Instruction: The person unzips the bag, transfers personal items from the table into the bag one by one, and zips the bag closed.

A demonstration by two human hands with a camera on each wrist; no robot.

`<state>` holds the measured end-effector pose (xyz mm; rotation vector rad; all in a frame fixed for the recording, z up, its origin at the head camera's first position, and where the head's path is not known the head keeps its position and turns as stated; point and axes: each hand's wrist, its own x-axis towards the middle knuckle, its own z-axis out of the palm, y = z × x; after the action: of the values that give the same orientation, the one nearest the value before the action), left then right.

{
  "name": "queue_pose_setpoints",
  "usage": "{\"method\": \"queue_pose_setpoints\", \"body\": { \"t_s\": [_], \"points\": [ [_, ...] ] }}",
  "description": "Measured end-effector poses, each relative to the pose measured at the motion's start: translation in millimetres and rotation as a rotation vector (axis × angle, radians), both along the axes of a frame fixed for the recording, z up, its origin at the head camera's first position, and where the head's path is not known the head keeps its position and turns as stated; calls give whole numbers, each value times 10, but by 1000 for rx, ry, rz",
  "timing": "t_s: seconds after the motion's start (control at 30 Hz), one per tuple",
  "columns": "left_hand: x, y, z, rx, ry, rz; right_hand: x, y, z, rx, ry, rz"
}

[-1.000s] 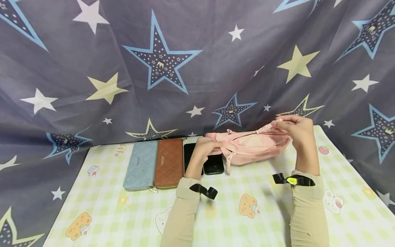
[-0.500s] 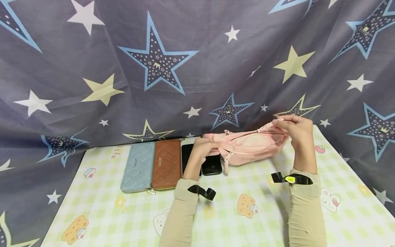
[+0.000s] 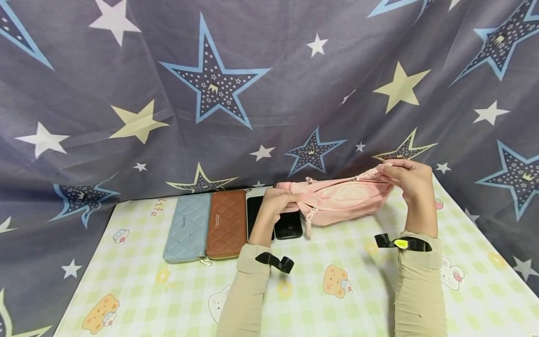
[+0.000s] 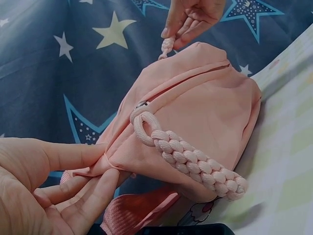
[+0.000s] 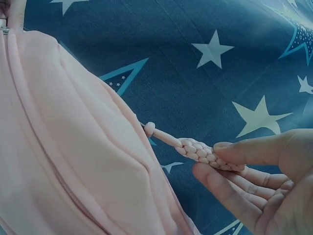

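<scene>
A pink bag [image 3: 349, 201] lies at the back of the table, right of centre. The left hand [image 3: 275, 203] pinches the fabric at its left end; in the left wrist view, thumb and fingers of that hand [image 4: 58, 181] hold the bag's corner beside a zipper with a braided pull [image 4: 195, 164]. At the other end, the right hand [image 3: 410, 180] pinches a second braided pull [image 5: 195, 151] between thumb and fingers, drawn out taut from the bag [image 5: 88, 127] in the right wrist view.
Left of the bag lie a blue quilted wallet [image 3: 188, 227], a brown quilted wallet [image 3: 227, 223] and two dark phones, one [image 3: 255, 210] partly behind the left hand, the other [image 3: 289, 227] by the bag. A star-patterned curtain [image 3: 252, 47] hangs behind the checked tablecloth [image 3: 303, 299].
The right hand has moved slightly to the right with the braided pull still pinched. The left hand keeps its hold on the bag's end. The head view has shifted a little.
</scene>
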<state>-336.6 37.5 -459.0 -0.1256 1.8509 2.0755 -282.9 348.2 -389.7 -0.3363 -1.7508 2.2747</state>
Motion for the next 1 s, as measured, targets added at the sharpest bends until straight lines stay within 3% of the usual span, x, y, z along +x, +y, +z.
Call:
{"method": "queue_pose_setpoints", "body": {
  "t_s": [0.33,0.63,0.87,1.0],
  "points": [
    [3,-7,12,-8,-3,10,4,116,-50,-122,50,71],
    [10,2,14,0,-14,14,34,197,-61,-206,51,14],
    [-6,-9,-2,-4,-20,18,36,240,-58,-248,37,-89],
    [-10,-28,-3,-1,-14,12,45,284,-70,-295,59,-88]
  ]
}}
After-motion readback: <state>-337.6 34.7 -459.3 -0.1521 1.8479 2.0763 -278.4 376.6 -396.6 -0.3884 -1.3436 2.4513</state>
